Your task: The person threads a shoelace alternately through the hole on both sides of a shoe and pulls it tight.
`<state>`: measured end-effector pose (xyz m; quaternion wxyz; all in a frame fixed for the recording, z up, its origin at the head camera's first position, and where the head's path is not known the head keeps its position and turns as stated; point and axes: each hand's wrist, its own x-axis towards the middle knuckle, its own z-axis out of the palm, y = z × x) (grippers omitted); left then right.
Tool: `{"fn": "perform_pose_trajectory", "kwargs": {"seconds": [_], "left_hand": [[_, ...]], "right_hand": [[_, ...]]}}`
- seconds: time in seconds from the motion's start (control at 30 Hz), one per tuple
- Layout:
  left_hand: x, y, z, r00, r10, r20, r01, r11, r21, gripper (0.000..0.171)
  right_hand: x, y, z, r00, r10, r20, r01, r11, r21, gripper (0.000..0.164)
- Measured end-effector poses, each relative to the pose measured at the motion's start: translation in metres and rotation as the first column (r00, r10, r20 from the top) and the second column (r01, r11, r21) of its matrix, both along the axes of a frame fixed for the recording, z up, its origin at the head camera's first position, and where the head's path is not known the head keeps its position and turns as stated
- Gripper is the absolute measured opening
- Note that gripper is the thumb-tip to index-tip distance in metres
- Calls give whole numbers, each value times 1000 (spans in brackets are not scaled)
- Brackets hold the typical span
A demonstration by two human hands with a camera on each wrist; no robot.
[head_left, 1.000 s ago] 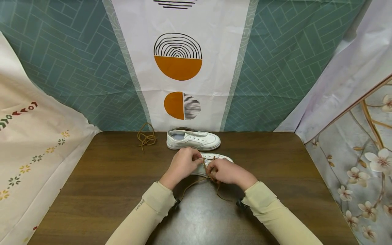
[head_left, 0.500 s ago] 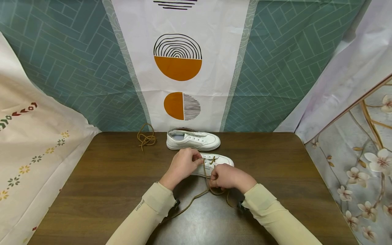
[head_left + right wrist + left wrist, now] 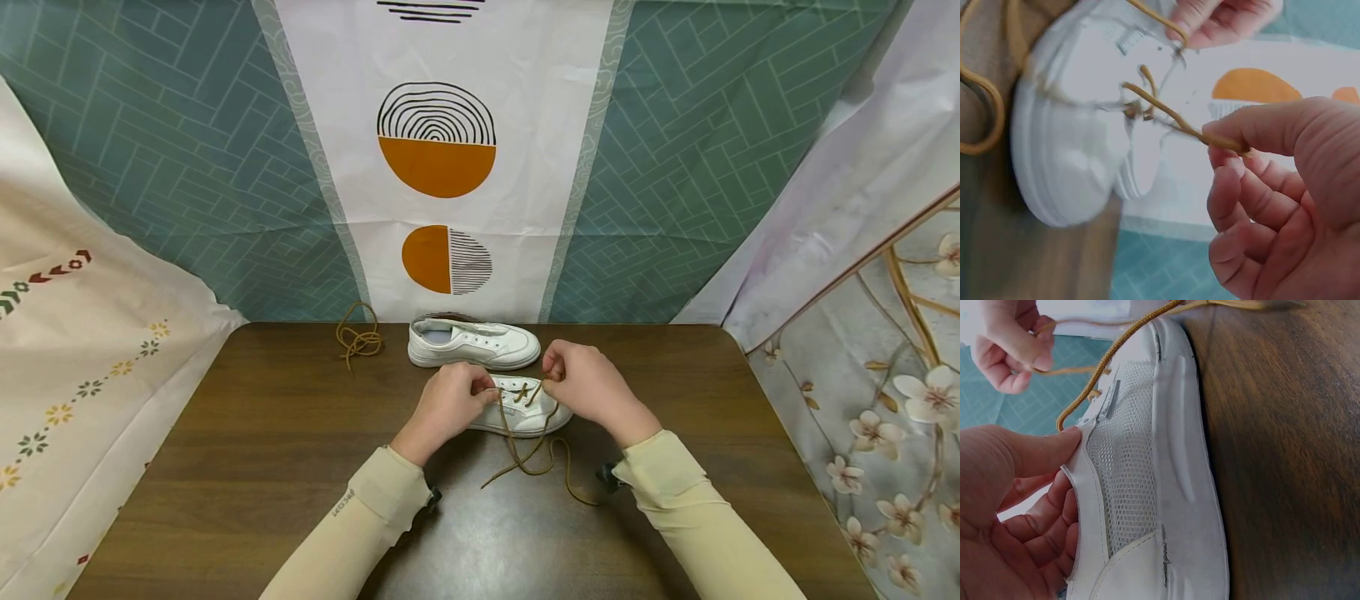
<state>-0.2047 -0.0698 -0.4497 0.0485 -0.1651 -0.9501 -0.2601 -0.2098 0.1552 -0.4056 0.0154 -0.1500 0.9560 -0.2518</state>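
A white sneaker (image 3: pixel 517 422) lies on the table with its toe to the right, partly threaded with a brown shoelace (image 3: pixel 1105 361). My left hand (image 3: pixel 452 400) grips the sneaker's upper edge beside the eyelets. In the left wrist view its thumb presses the outside near the lace, with the fingers curled inside the opening. Over the toe, my right hand (image 3: pixel 588 385) pinches the shoelace between thumb and forefinger, and the strand (image 3: pixel 1169 112) runs taut from the front eyelets. Loose lengths of lace hang over the sneaker's near side onto the table.
A second white sneaker (image 3: pixel 480 346) without a lace stands just behind, toe to the right. Further left lies another brown shoelace (image 3: pixel 360 340), loosely coiled. Patterned cloth (image 3: pixel 225 208) hangs behind the wooden table (image 3: pixel 247 467).
My right hand has moved from the sneaker's near side up and right over the toe, drawing the lace with it. The loose lace shifted on the table. My left hand stayed put.
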Motion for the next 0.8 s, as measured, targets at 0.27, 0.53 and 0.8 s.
{"fn": "perform_pose_trajectory", "kwargs": {"seconds": [0.27,0.53,0.8], "left_hand": [[1,0,0,1000,2,11,-2,1000,9,10],[1,1,1,1000,0,12,0,1000,9,9],[0,0,0,1000,-1,15,1,1000,13,8]], "right_hand": [[-7,22,23,998,-2,66,0,1000,29,25],[-6,40,39,943,199,267,-135,961,-240,19],[-8,48,52,944,207,256,-67,882,-466,14]]}}
